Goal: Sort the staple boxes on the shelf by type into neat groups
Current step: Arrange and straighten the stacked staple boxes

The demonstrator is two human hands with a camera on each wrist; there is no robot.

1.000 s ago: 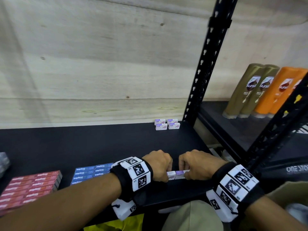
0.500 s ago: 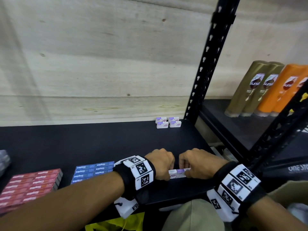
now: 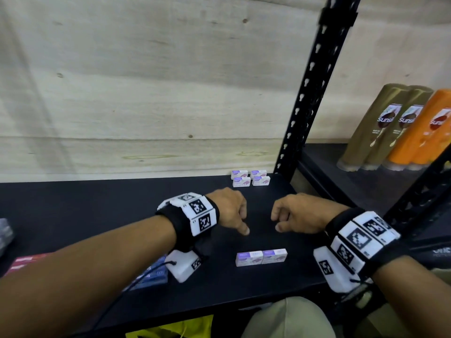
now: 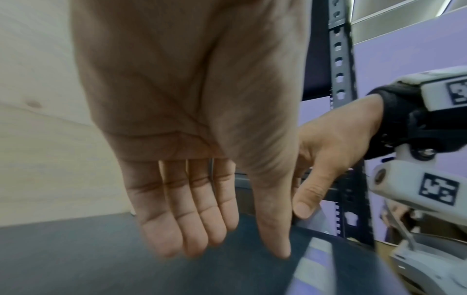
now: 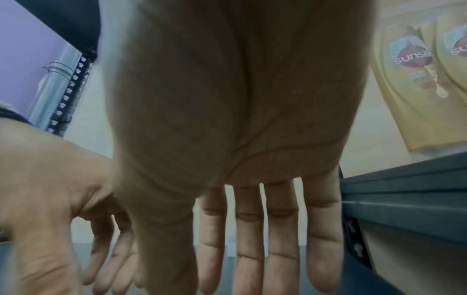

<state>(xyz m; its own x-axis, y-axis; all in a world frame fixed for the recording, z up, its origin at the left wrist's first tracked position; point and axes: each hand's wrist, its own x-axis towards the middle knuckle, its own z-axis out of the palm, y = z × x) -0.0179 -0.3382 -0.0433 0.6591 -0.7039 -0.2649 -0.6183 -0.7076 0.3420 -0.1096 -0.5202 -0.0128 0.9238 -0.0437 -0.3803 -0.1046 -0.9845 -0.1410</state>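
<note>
Black shelf point(image 3: 97, 215) carrying sorted groups already: red boxes point(image 3: 26, 262) at far left, blue boxes point(image 3: 156, 274) beside, partly hidden by the arm; four purple-white boxes point(image 3: 251, 178) in a tidy block at the back right corner; two purple-white boxes point(image 3: 261, 257) side by side, touching, near the front edge, well apart from that block, probably still to join; left hand point(image 3: 229, 211) and right hand point(image 3: 297, 213) above the shelf, fingers point(image 4: 192, 219) relaxed, loosely bent, holding nothing.

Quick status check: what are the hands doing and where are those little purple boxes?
Left hand and right hand open, holding nothing. Two purple staple boxes side by side near shelf front. Four more at back. Nothing between.
</note>
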